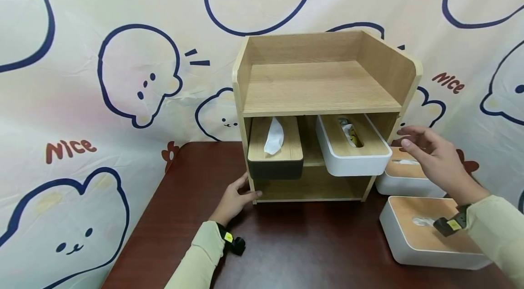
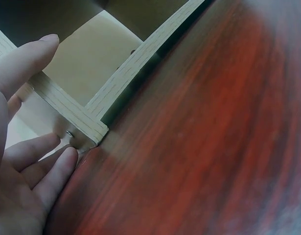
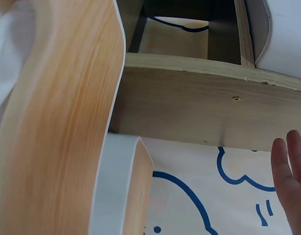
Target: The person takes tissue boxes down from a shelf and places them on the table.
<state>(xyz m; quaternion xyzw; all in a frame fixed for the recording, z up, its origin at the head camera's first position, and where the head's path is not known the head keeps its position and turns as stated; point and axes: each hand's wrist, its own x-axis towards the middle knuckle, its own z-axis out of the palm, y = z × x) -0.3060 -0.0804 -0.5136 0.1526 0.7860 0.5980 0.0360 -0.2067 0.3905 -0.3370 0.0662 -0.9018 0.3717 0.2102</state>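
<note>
A small wooden desk shelf (image 1: 319, 88) stands at the back of the table. My left hand (image 1: 233, 200) grips the lower front of its left side panel (image 2: 67, 107), thumb on the inner side and fingers along the outer side. To the right, my right hand (image 1: 440, 161) is raised beside the shelf's right panel (image 3: 189, 105), fingers loosely bent and holding nothing. On the middle level sit a black tissue box (image 1: 276, 170) with a wooden lid and a tissue sticking out, and a white tissue box (image 1: 358, 166); both jut past the front edge.
Right of the shelf, a white tissue box (image 1: 409, 185) with a wooden lid stands behind a larger one (image 1: 434, 257), below my right forearm. A cartoon-bear cloth (image 1: 139, 70) hangs behind the dark red-brown table (image 1: 172, 225).
</note>
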